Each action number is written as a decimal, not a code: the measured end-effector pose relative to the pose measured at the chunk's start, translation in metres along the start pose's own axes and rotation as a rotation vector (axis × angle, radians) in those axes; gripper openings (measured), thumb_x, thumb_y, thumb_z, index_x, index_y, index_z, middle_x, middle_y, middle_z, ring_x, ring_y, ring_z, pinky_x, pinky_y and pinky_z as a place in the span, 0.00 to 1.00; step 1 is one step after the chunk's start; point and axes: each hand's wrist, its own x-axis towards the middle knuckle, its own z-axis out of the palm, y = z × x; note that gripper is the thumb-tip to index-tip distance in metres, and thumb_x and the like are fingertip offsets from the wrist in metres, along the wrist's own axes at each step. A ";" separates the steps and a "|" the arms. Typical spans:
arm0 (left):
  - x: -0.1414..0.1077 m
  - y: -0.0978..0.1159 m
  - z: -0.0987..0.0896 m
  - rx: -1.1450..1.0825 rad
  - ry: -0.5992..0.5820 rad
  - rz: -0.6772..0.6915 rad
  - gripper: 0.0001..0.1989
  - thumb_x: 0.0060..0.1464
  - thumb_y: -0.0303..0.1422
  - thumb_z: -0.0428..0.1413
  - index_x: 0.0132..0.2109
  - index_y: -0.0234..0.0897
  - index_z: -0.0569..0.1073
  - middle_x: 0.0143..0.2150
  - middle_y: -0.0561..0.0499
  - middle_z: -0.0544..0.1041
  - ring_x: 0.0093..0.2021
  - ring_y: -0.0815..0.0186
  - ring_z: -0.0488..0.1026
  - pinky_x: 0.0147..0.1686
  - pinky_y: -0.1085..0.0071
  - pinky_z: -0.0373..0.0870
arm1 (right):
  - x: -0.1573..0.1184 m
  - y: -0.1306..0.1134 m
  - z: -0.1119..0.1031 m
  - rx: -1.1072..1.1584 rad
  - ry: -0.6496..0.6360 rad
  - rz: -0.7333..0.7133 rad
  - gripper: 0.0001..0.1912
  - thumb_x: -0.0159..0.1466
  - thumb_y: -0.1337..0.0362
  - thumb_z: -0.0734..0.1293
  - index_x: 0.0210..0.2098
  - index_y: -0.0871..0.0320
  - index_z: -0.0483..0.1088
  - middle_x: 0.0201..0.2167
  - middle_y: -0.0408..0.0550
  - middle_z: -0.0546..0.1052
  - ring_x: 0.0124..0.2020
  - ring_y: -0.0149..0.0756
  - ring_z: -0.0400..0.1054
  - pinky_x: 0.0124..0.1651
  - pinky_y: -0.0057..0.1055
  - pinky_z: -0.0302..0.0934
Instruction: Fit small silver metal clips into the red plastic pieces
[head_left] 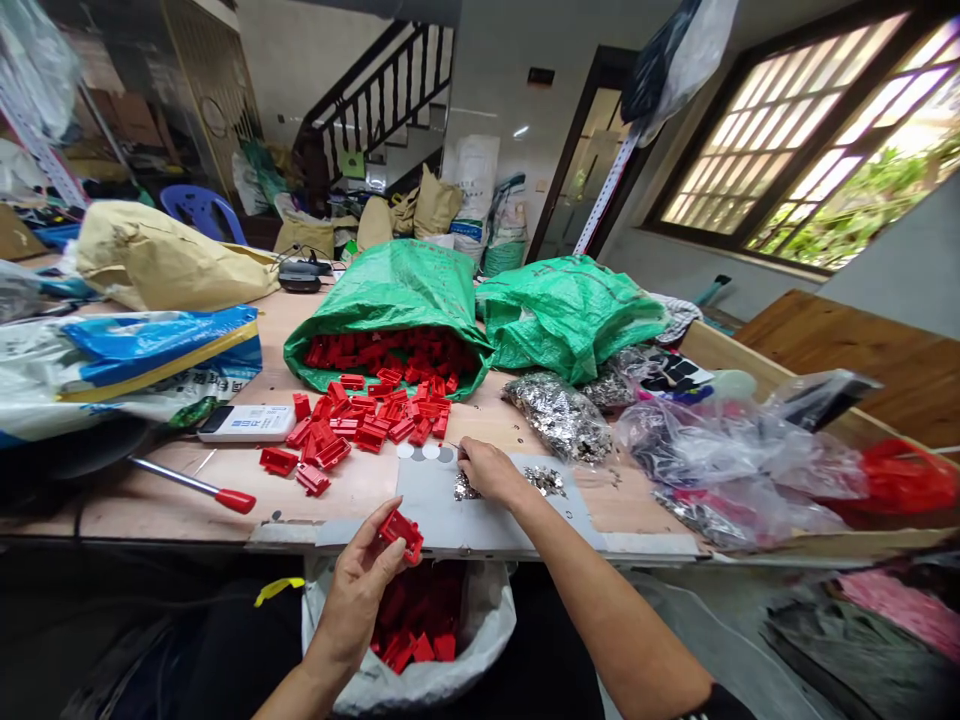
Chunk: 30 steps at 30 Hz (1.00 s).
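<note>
White bag point(495, 620) of red parts point(420, 648), nearest, below surface point(161, 508) edge.
Left grip point(360, 572): closed around red plastic part point(402, 534), near surface edge. Right grip point(487, 470): down at small metal pieces point(464, 490) on grey sheet point(480, 525); pinch on any, not discernible. Advised: hold plastic part steady; lift metal pieces singly.
</note>
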 end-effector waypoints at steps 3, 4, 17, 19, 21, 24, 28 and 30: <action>0.002 0.004 0.003 -0.078 -0.008 -0.022 0.29 0.49 0.34 0.61 0.59 0.46 0.66 0.39 0.52 0.78 0.35 0.69 0.74 0.41 0.71 0.72 | -0.005 0.002 0.002 0.068 0.031 -0.046 0.08 0.60 0.70 0.60 0.39 0.58 0.66 0.34 0.48 0.75 0.35 0.35 0.67 0.36 0.27 0.54; 0.003 0.006 0.004 -0.099 -0.006 -0.027 0.28 0.49 0.33 0.61 0.58 0.47 0.66 0.39 0.52 0.78 0.35 0.69 0.74 0.40 0.70 0.72 | -0.007 0.003 0.002 0.094 0.039 -0.065 0.08 0.60 0.71 0.60 0.39 0.58 0.65 0.35 0.48 0.75 0.36 0.35 0.67 0.38 0.27 0.54; 0.010 0.014 0.013 -0.173 -0.014 -0.047 0.27 0.49 0.30 0.61 0.56 0.44 0.68 0.41 0.50 0.76 0.36 0.68 0.74 0.37 0.70 0.73 | -0.031 0.015 -0.004 0.322 0.196 -0.050 0.05 0.59 0.67 0.60 0.33 0.56 0.68 0.30 0.44 0.75 0.33 0.32 0.67 0.38 0.28 0.57; 0.011 0.015 0.015 -0.169 -0.016 -0.039 0.26 0.48 0.30 0.62 0.56 0.43 0.69 0.41 0.50 0.76 0.37 0.68 0.74 0.37 0.70 0.72 | -0.034 0.014 -0.004 0.345 0.224 -0.036 0.06 0.59 0.66 0.60 0.34 0.57 0.68 0.31 0.44 0.75 0.33 0.33 0.67 0.39 0.29 0.58; 0.012 0.015 0.017 -0.165 -0.018 -0.029 0.26 0.48 0.31 0.62 0.55 0.43 0.69 0.42 0.50 0.76 0.37 0.68 0.74 0.36 0.71 0.72 | -0.037 0.010 -0.005 0.385 0.242 -0.020 0.06 0.60 0.65 0.60 0.35 0.57 0.68 0.32 0.45 0.74 0.33 0.33 0.67 0.39 0.29 0.58; 0.014 0.015 0.019 -0.151 -0.020 -0.015 0.25 0.48 0.31 0.62 0.55 0.42 0.70 0.42 0.49 0.77 0.37 0.67 0.74 0.36 0.71 0.71 | -0.048 -0.005 -0.006 0.562 0.217 -0.029 0.05 0.60 0.63 0.61 0.33 0.57 0.68 0.28 0.43 0.73 0.29 0.31 0.65 0.35 0.28 0.58; 0.015 0.014 0.021 -0.125 -0.022 0.003 0.23 0.48 0.31 0.62 0.53 0.41 0.71 0.40 0.50 0.77 0.36 0.68 0.74 0.36 0.72 0.71 | -0.067 -0.037 -0.004 0.750 0.135 -0.145 0.06 0.61 0.61 0.63 0.32 0.57 0.68 0.27 0.42 0.71 0.28 0.30 0.63 0.34 0.27 0.58; 0.014 0.014 0.023 -0.118 -0.029 0.005 0.22 0.48 0.31 0.61 0.52 0.41 0.72 0.40 0.51 0.76 0.36 0.69 0.73 0.36 0.73 0.70 | -0.075 -0.050 -0.002 0.733 0.128 -0.200 0.05 0.61 0.62 0.64 0.31 0.57 0.69 0.28 0.43 0.71 0.29 0.31 0.63 0.35 0.27 0.58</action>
